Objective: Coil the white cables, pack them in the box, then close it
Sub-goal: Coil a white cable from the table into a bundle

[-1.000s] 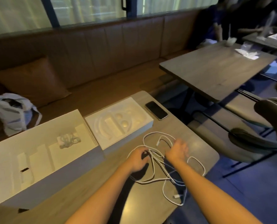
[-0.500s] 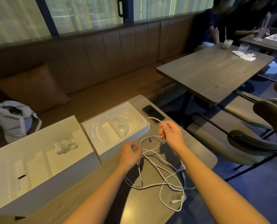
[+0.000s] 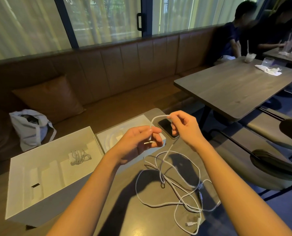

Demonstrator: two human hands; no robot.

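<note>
- Two bare hands were raised above the table [image 3: 118, 210], sharing one span of white cable [image 3: 160, 116].
- Left hand [image 3: 138, 142] pinched the cable between thumb and fingertips near one end, a short plug tip sticking out below the fingers.
- Right hand [image 3: 184, 128] pinched the same cable farther along; the piece between the hands arched upward.
- From the right hand the cable dropped to the tabletop, where the remaining white cables [image 3: 179, 189] lay in loose, tangled loops, with a connector lying at the near edge.
- One open white box [image 3: 39, 198] sat at the left on the table; its moulded insert held a small coiled bundle [image 3: 77, 156] in one recess, while the other recesses looked bare.
- Second white tray [image 3: 111, 140] stood just beside the box, partly hidden by the left hand; its contents could not be told.
- Dark phone [image 3: 165, 127] lay beside that tray, partly behind the right hand.
</note>
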